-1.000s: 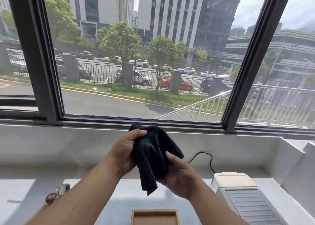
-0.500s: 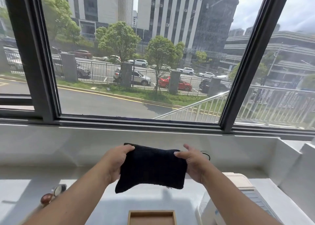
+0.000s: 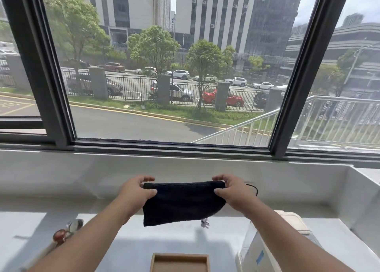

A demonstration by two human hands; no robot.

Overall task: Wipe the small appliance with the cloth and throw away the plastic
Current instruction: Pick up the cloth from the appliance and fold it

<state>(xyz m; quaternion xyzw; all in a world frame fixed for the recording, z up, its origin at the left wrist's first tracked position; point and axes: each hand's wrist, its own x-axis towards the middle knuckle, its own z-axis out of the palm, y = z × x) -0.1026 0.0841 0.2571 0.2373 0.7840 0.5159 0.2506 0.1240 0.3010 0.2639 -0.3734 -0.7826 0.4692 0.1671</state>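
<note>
Since half a second ago the hands have drawn farther apart, and the black cloth (image 3: pixel 182 202) that was bunched between them is now pulled out wide and flat. The left hand (image 3: pixel 136 191) pinches the cloth's upper left corner, thumb in front and fingers curled behind. The right hand (image 3: pixel 231 191) pinches the upper right corner the same way. Both are closed on the fabric, with nothing else in them. The cloth hangs in the air above the white counter (image 3: pixel 127 249), its lower edge loose and sagging toward the right.

To the right and nearer, the white small appliance (image 3: pixel 267 255) sits on the counter, partly hidden by the right forearm. A black cord (image 3: pixel 254 189) loops behind the right hand, and a metal plug (image 3: pixel 205 224) shows just below the cloth's lower right edge. At the near centre lies a wooden tray (image 3: pixel 180 262), cut off by the frame edge. On the left, beside the left forearm, rests a utensil (image 3: pixel 65 231) with a round metal end; what it is cannot be told. The window (image 3: pixel 174 146) fills the far side.
</note>
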